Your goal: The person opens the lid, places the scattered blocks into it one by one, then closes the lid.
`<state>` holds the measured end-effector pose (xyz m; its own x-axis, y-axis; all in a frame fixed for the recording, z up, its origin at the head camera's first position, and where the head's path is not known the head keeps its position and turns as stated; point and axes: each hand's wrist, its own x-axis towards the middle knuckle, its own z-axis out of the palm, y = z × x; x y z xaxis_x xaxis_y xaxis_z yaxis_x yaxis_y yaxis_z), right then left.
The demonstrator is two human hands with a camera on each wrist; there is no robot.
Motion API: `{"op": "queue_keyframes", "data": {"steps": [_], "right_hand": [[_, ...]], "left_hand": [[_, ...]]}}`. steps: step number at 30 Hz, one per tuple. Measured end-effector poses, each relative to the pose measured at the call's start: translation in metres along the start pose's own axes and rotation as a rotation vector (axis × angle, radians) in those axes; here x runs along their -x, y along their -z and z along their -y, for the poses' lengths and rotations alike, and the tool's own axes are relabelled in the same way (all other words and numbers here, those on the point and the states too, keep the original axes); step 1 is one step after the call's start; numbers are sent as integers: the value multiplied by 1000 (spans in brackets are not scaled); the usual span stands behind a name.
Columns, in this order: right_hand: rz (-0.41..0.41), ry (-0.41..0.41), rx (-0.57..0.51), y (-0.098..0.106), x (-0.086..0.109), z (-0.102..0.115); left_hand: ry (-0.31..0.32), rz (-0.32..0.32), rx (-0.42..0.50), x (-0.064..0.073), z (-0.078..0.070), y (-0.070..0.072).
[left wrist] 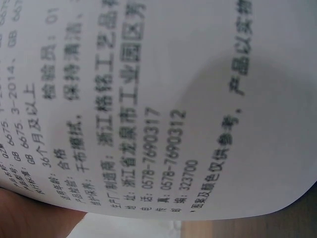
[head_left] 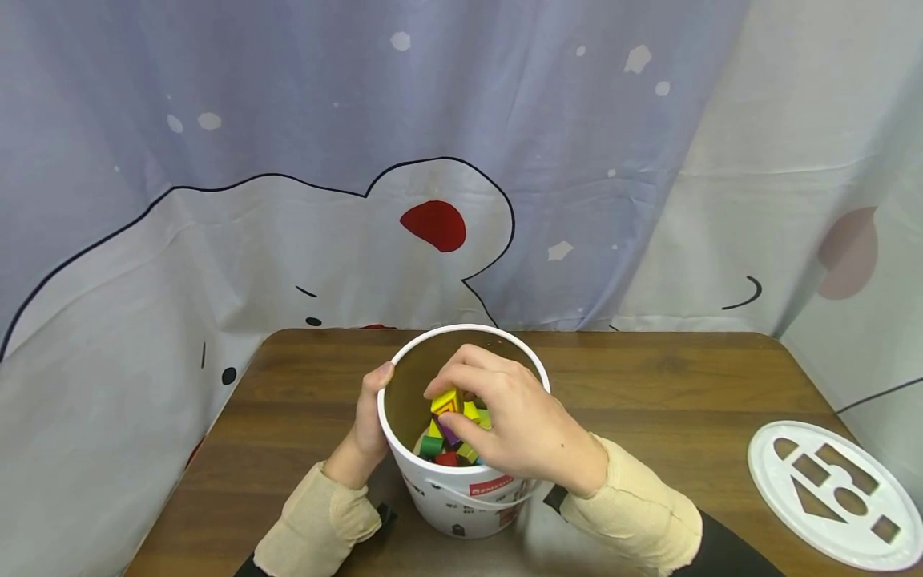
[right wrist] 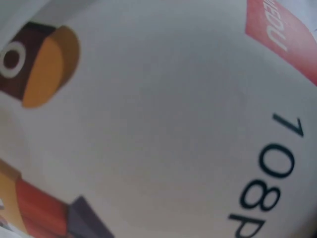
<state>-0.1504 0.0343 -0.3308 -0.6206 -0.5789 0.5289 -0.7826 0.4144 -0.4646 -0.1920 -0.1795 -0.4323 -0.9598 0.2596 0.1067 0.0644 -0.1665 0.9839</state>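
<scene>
A white bucket [head_left: 461, 517] with printed sides stands on the table, its opening tilted slightly toward me. My left hand [head_left: 368, 425] grips its left rim, thumb over the edge. Inside the opening, my right hand [head_left: 515, 413] pinches a yellow block [head_left: 445, 401] between thumb and fingers. Below it lie several coloured blocks, among them a green block [head_left: 431, 446] and a red block [head_left: 447, 459]; my right hand hides part of the pile. The bucket wall [left wrist: 213, 74] fills most of the left wrist view. Only printed bucket wall [right wrist: 163, 109] shows in the right wrist view.
A white oval lid [head_left: 777, 479] with several shaped cut-outs lies at the right edge of the wooden table [head_left: 634, 377]. Behind the table hangs a printed curtain [head_left: 288, 104]. The bucket's white handle [head_left: 476, 503] hangs down in front.
</scene>
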Motion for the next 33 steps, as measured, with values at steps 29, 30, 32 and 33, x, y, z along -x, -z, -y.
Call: {"op": "queue_keyframes", "data": {"steps": [29, 30, 32, 33], "right_hand": [[-18, 5, 160, 30, 38, -11], [-37, 4, 165, 34, 42, -13], [-88, 6, 174, 41, 51, -17], [-114, 9, 177, 45, 55, -20]], "left_hand": [[-33, 33, 64, 1, 1, 1], [-32, 31, 62, 1, 2, 1], [-38, 39, 54, 1, 3, 3], [-42, 49, 52, 1, 4, 5]]}}
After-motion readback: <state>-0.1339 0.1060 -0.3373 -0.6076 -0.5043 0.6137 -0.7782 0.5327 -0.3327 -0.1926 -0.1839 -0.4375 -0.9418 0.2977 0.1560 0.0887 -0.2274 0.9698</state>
